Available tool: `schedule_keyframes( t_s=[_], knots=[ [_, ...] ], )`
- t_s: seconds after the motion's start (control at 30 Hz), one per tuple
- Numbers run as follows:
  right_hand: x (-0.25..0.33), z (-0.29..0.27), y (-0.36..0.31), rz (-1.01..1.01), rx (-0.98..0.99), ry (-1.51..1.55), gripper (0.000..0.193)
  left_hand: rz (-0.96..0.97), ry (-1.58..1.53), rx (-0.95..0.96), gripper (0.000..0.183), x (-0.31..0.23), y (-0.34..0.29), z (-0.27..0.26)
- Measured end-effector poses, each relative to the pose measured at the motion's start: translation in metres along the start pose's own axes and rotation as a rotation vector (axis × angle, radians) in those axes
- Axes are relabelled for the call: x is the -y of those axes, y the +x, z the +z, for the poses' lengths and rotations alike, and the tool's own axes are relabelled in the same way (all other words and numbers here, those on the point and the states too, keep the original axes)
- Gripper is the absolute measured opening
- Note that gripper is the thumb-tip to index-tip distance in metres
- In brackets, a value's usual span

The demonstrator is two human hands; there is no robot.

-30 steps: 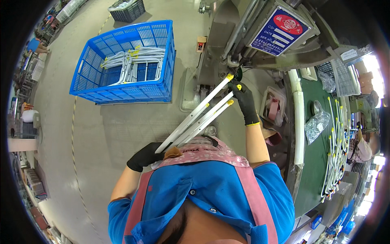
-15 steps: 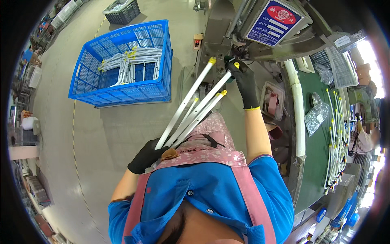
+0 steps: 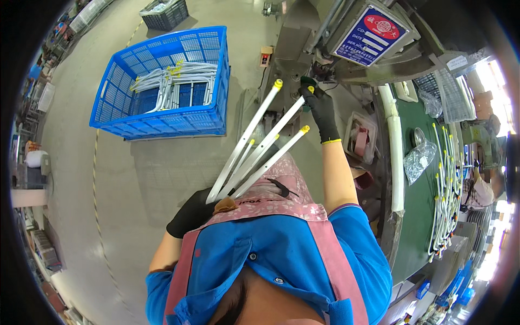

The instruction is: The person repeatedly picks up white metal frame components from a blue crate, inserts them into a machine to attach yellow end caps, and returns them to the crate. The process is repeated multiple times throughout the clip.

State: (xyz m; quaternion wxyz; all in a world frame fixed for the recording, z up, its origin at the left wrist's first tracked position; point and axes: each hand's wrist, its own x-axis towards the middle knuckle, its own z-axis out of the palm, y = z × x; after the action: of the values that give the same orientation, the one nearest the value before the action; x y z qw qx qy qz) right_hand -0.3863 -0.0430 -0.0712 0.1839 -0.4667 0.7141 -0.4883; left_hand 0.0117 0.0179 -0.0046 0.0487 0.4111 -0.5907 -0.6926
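Observation:
A bundle of white metal tubes with yellow end caps, apparently a folding tube frame (image 3: pixel 259 151), slants across in front of my apron. My left hand (image 3: pixel 190 214), in a black glove, is closed around its lower ends near my waist; the fingers are partly hidden. Higher up, my black-gloved right hand (image 3: pixel 322 112) grips the upper end of the middle tube just by its yellow cap. The upper ends fan apart, with shorter tubes showing between the long ones. Just beyond my right hand is the lower part of a grey machine (image 3: pixel 290 59).
A blue plastic crate (image 3: pixel 162 125) holding similar white tube frames (image 3: pixel 187 81) stands on the floor at the far left. To the right, a green-topped bench (image 3: pixel 414 216) carries a row of white tubes (image 3: pixel 445 189) and a clear plastic bag (image 3: pixel 418 161). A machine with a blue plate (image 3: pixel 371 35) overhangs the far right.
The tubes' upper ends have spread, with the right-hand tube swinging away from the middle one. My right hand has shifted slightly left, still on the middle tube. My left hand stays at the lower ends.

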Motion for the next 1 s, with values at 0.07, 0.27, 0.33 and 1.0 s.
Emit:
schedule_keyframes(
  t_s=[0.07,0.27,0.33,1.0],
  knots=[
    [-0.003,0.003,-0.001,-0.036,0.029,0.038,0.035,0.006,0.11,0.003,0.023,0.002,0.0,-0.001],
    [-0.025,0.0,-0.022,-0.041,0.083,0.193,0.032,-0.036,0.098,0.09,0.033,0.021,0.015,-0.009],
    [-0.039,0.0,-0.037,0.057,0.108,0.301,0.031,-0.052,0.054,0.09,0.033,0.026,0.016,-0.012],
    [-0.008,-0.007,-0.037,0.056,-0.058,0.213,0.025,-0.021,-0.087,0.026,0.036,0.022,0.014,-0.012]
  ],
)
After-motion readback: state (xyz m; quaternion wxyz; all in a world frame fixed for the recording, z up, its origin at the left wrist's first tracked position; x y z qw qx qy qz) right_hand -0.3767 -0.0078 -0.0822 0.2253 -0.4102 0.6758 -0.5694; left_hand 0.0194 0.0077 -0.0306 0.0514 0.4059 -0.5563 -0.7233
